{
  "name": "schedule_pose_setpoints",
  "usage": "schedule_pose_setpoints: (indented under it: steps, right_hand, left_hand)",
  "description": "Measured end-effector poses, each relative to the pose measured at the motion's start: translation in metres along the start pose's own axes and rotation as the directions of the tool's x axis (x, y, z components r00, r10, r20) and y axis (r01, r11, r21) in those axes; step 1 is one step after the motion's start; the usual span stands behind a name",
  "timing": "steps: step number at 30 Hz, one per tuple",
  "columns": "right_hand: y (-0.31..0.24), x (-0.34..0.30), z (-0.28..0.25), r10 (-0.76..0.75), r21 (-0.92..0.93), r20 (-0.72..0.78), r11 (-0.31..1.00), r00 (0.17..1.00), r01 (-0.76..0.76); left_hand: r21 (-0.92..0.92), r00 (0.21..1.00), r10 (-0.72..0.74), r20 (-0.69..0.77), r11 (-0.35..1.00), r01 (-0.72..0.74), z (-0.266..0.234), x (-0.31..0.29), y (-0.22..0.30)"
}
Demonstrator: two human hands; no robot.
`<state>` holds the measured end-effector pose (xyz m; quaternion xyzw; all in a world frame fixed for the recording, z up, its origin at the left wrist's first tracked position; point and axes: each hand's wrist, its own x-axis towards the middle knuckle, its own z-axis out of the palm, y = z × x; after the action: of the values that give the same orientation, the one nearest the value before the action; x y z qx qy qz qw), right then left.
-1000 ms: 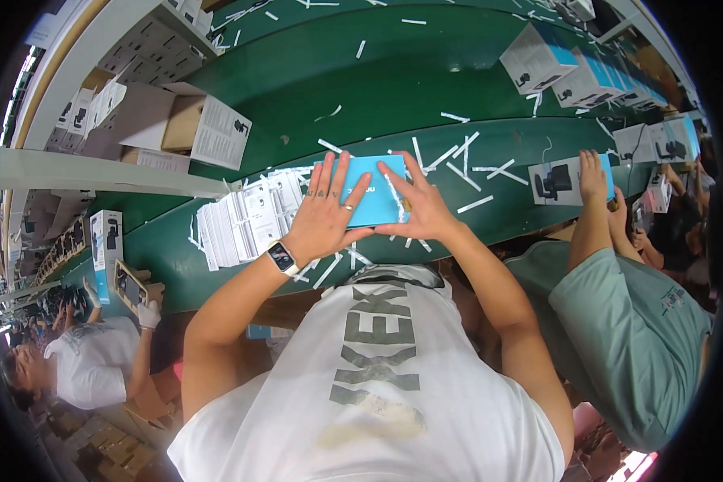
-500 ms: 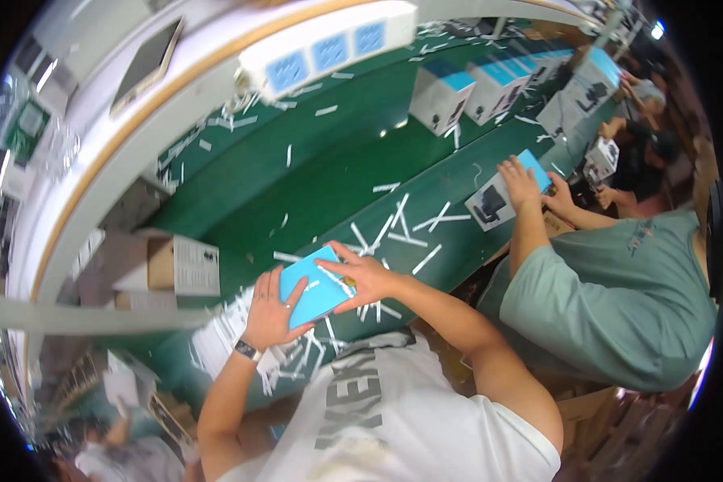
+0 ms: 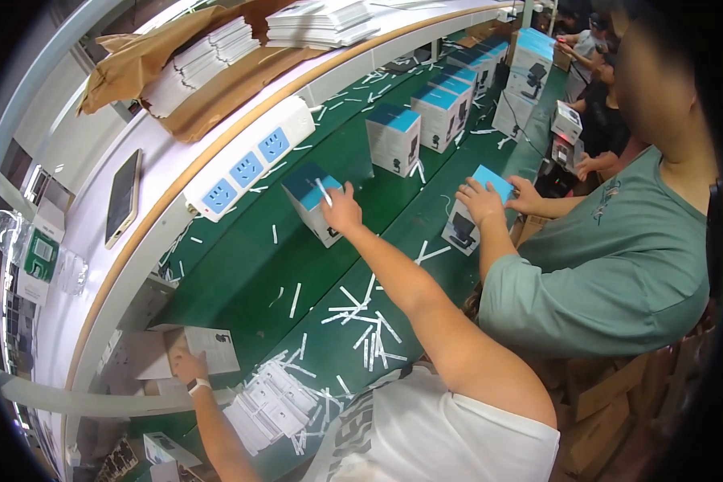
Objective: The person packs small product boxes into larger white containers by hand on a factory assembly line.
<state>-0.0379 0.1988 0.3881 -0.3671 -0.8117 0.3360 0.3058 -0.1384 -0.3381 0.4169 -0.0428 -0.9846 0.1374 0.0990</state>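
Note:
My right hand [image 3: 343, 209] reaches forward to a white box with a blue top [image 3: 316, 207] standing on the green belt. Its fingers grip the near edge of the box, and a narrow white strip [image 3: 323, 190] shows at the fingertips. At the left, my left hand [image 3: 189, 368] has its fingers closed at the edge of an open white box [image 3: 213, 350] with a brown inside and a printed picture; part of its grip is hidden. Between my arms lies a stack of white printed papers [image 3: 273, 404].
Several blue-topped boxes [image 3: 394, 138] stand farther along the belt. Loose white strips [image 3: 375, 333] litter the green surface. A power strip [image 3: 249, 165] hangs along the shelf, near a phone [image 3: 124, 197]. At right, a co-worker in a green shirt [image 3: 594, 265] handles another box.
The blue-topped box has gone from between both hands to farther forward on the belt, with my right hand at it. My left hand has moved left to the open white box.

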Motion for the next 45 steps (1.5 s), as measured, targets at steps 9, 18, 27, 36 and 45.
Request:
schedule_pose_setpoints:
  steps: [9, 18, 27, 36, 45]
  right_hand:
    - [0.152, -0.227, -0.02, 0.253, -0.33, 0.617, 0.943, 0.745, -0.047]
    - [0.114, -0.247, -0.022, 0.334, -0.359, 0.566, 0.923, 0.754, -0.14]
    - [0.089, -0.294, 0.07, 0.025, -0.08, 0.755, 0.995, 0.655, 0.053]
    - [0.061, -0.331, 0.088, 0.07, 0.06, 0.849, 0.972, 0.523, -0.227]
    - [0.054, -0.362, 0.074, -0.023, 0.094, 0.941, 0.976, 0.338, -0.194]
  left_hand:
    - [-0.395, 0.88, 0.46, -0.12, 0.791, -0.468, -0.077, -0.059, 0.069]
    - [-0.611, 0.656, 0.691, -0.303, 0.388, -0.69, -0.078, -0.157, 0.143]
    - [-0.796, 0.795, 0.459, -0.398, 0.258, -0.547, -0.055, -0.174, 0.082]
    - [-0.64, 0.967, -0.238, 0.087, 0.73, 0.238, 0.106, -0.191, -0.06]
    - [-0.242, 0.796, -0.603, 0.056, 0.765, 0.596, 0.26, -0.192, -0.192]
